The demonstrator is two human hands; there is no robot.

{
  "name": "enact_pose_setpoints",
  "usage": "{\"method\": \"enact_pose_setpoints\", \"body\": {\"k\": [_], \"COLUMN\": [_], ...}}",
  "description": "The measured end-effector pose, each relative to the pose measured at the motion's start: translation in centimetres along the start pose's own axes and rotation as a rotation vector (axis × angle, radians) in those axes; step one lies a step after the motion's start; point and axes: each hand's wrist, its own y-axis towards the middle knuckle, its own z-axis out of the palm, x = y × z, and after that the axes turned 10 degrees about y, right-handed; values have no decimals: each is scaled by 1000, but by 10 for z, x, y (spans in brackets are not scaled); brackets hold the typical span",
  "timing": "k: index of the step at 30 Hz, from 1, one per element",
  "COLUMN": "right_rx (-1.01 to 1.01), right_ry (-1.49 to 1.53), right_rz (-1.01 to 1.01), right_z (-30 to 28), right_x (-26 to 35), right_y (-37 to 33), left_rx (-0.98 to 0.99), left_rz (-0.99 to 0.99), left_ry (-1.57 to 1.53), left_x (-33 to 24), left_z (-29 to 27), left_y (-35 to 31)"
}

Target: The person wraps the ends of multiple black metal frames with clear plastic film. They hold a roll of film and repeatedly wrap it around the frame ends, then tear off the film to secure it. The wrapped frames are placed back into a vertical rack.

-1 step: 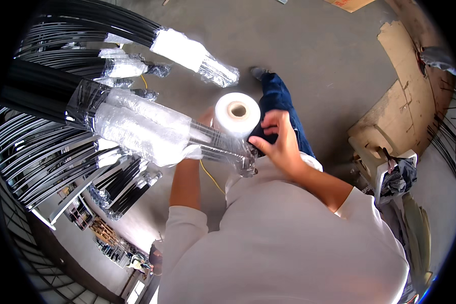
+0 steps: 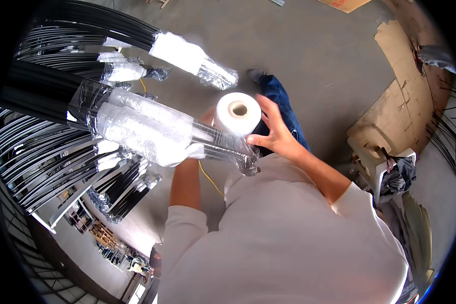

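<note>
A white roll of clear stretch film (image 2: 227, 121), with a cardboard core, is held up in front of my body, its end facing up. My left hand (image 2: 206, 117) is at the roll's left side, behind the wrapped bundle; most of its fingers are hidden. My right hand (image 2: 277, 129) curves around the right side of the roll with fingers spread, thumb by the lower rim and fingertips by the upper right edge. Between my arms juts a bundle of black rods (image 2: 40, 93), its end covered in white foam wrap (image 2: 142, 131) and clear film (image 2: 233, 147).
More black rods (image 2: 25, 147) with wrapped ends fill the left. Another wrapped end (image 2: 180, 53) points toward me beyond the roll. A yellow cord (image 2: 207, 175) hangs below the bundle. At the right stand a beige chair-like object (image 2: 370, 152) and cardboard sheets (image 2: 420, 96).
My right hand's fingers have straightened and spread, moving up and left around the roll. The roll and the bundle's end have shifted slightly right.
</note>
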Motion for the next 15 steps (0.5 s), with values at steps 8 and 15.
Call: {"method": "enact_pose_setpoints", "body": {"k": [8,15], "right_rx": [320,384], "right_ry": [558,91], "right_rz": [247,52], "right_z": [-8,-19], "right_x": [6,13], "right_y": [48,71], "left_rx": [-42,-93], "left_rz": [82,235], "left_ry": [104,138], "left_x": [-25,-26], "left_z": [0,35], "left_y": [15,-27]}}
